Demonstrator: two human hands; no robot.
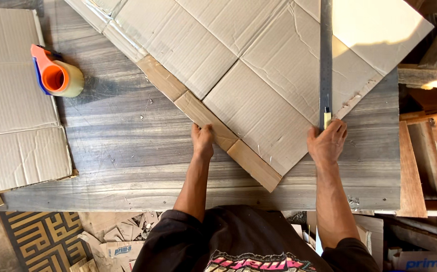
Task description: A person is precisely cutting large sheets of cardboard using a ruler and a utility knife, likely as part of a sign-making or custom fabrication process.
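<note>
A large flattened cardboard sheet (pixel 258 65) lies diagonally on a grey wood-grain tabletop (pixel 127 151). My left hand (pixel 202 141) presses on its taped lower-left edge. My right hand (pixel 327 142) rests at the sheet's lower-right edge, gripping a small yellow-tipped cutter (pixel 327 118) at the near end of a long metal ruler (pixel 325 55). The ruler lies straight up the sheet, away from me.
An orange tape dispenser with a roll of tape (pixel 57 76) stands at the left of the table. Another flattened cardboard sheet (pixel 14 111) overhangs the left edge. Wooden boards (pixel 425 146) are stacked on the right. Cardboard scraps (pixel 122 234) litter the floor near a patterned mat (pixel 42 242).
</note>
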